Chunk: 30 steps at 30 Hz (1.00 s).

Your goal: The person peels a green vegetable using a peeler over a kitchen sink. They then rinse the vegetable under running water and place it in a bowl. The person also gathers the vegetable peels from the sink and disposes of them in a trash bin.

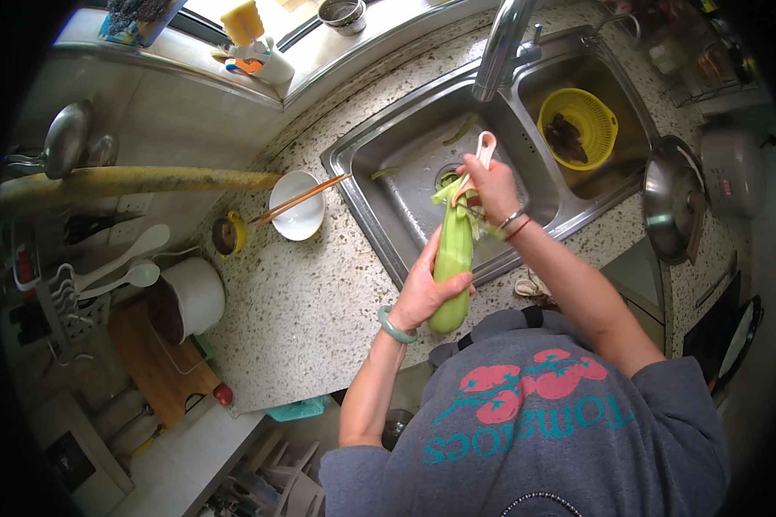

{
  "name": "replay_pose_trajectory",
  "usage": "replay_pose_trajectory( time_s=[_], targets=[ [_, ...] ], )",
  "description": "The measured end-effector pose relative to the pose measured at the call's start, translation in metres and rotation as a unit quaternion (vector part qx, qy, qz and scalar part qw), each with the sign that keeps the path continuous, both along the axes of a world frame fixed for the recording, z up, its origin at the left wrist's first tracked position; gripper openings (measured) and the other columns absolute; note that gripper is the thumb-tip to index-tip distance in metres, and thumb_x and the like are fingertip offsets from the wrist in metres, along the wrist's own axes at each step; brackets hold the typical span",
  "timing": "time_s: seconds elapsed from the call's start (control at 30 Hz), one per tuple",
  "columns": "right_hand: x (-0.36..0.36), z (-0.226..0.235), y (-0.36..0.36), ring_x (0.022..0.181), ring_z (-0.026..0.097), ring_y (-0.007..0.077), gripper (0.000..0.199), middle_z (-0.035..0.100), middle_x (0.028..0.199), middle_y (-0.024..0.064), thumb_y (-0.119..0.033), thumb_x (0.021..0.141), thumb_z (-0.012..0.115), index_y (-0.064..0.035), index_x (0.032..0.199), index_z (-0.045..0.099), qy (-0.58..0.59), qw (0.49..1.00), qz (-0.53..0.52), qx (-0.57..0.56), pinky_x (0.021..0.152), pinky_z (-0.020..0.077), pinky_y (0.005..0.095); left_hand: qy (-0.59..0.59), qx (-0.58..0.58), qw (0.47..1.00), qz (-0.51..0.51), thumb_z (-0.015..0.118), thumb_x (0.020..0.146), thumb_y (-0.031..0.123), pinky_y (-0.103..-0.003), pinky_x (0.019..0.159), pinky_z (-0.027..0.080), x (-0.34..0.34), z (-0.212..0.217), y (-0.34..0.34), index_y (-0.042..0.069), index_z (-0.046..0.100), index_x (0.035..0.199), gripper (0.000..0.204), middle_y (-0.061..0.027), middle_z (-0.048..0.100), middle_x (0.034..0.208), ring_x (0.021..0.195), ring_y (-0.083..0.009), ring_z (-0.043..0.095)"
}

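Note:
My left hand (430,291) wraps round the lower part of a long pale-green gourd (453,254), which is tilted over the near edge of the sink. My right hand (492,191) grips a peeler (486,148) with a pale pink handle, at the gourd's upper end. Green strips of peel hang there, and the peeler's blade is partly hidden by them and by my fingers. More peel strips (461,130) lie in the left basin (405,151), some of them close to the drain.
In the right basin sits a yellow colander (611,129) with dark pieces inside. The faucet (503,52) reaches over the sink from behind. Left of it, chopsticks (302,198) rest across a white bowl (297,226) beside a yellow cup (230,234). A lidded pan (671,200) stands at right.

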State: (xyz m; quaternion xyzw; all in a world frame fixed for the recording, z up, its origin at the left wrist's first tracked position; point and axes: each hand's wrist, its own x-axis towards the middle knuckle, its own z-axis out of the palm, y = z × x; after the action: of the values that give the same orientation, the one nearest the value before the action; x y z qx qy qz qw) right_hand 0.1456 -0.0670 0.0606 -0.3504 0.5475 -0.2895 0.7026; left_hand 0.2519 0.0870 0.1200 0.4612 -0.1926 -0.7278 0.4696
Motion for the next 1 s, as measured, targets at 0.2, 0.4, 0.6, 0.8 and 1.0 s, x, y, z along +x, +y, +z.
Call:
replay_pose_trajectory(
  time_s=[0.2, 0.4, 0.6, 0.8, 1.0],
  targets=[
    [-0.011, -0.044, -0.035, 0.060, 0.061, 0.0104, 0.033, 0.061, 0.070, 0.0007, -0.037, 0.089, 0.062, -0.0049, 0.084, 0.062, 0.107, 0.994, 0.003, 0.010, 0.046, 0.0471, 0.0244, 0.020, -0.016, 0.999, -0.033, 0.068, 0.083, 0.012, -0.032, 0.075, 0.054, -0.001, 0.004, 0.010, 0.010, 0.022, 0.149, 0.080, -0.0069, 0.054, 0.106, 0.084, -0.0171, 0.062],
    [-0.023, -0.050, -0.032, 0.061, 0.058, 0.0085, 0.042, 0.062, 0.071, 0.0017, -0.043, 0.087, 0.067, -0.0020, 0.080, 0.064, 0.165, 0.979, 0.002, -0.122, 0.055, 0.0434, 0.0238, 0.220, 0.049, 0.968, 0.110, 0.059, 0.090, 0.027, -0.038, 0.074, 0.057, 0.004, -0.017, 0.001, 0.010, 0.026, 0.142, 0.064, -0.0127, 0.056, 0.103, 0.082, -0.0205, 0.063],
    [-0.005, 0.002, 0.000, 0.060, 0.052, 0.0039, 0.040, 0.060, 0.071, -0.0021, -0.043, 0.088, 0.066, -0.0029, 0.087, 0.065, 0.014, 1.000, 0.001, -0.014, 0.054, 0.0400, 0.0203, 0.184, 0.006, 0.976, 0.118, 0.064, 0.090, 0.022, -0.037, 0.069, 0.059, -0.006, -0.012, -0.014, 0.010, 0.027, 0.140, 0.063, -0.0110, 0.052, 0.106, 0.081, -0.0199, 0.064],
    [0.008, 0.012, 0.030, 0.066, 0.055, 0.0065, 0.040, 0.062, 0.073, 0.0000, -0.040, 0.089, 0.065, -0.0008, 0.086, 0.065, 0.028, 0.998, -0.007, -0.055, 0.059, 0.0451, 0.0254, 0.107, -0.012, 0.987, 0.119, 0.069, 0.086, 0.011, -0.032, 0.068, 0.058, -0.017, -0.007, -0.026, 0.009, 0.031, 0.139, 0.065, -0.0086, 0.058, 0.103, 0.077, -0.0173, 0.065],
    [0.007, 0.004, 0.029, 0.063, 0.054, 0.0073, 0.035, 0.061, 0.070, 0.0009, -0.034, 0.089, 0.064, 0.0006, 0.084, 0.065, 0.009, 0.999, -0.011, -0.050, 0.056, 0.0447, 0.0272, 0.064, -0.021, 0.993, 0.101, 0.069, 0.084, 0.007, -0.030, 0.065, 0.055, -0.015, -0.004, -0.022, 0.010, 0.029, 0.142, 0.070, -0.0078, 0.058, 0.103, 0.074, -0.0164, 0.064]
  ],
)
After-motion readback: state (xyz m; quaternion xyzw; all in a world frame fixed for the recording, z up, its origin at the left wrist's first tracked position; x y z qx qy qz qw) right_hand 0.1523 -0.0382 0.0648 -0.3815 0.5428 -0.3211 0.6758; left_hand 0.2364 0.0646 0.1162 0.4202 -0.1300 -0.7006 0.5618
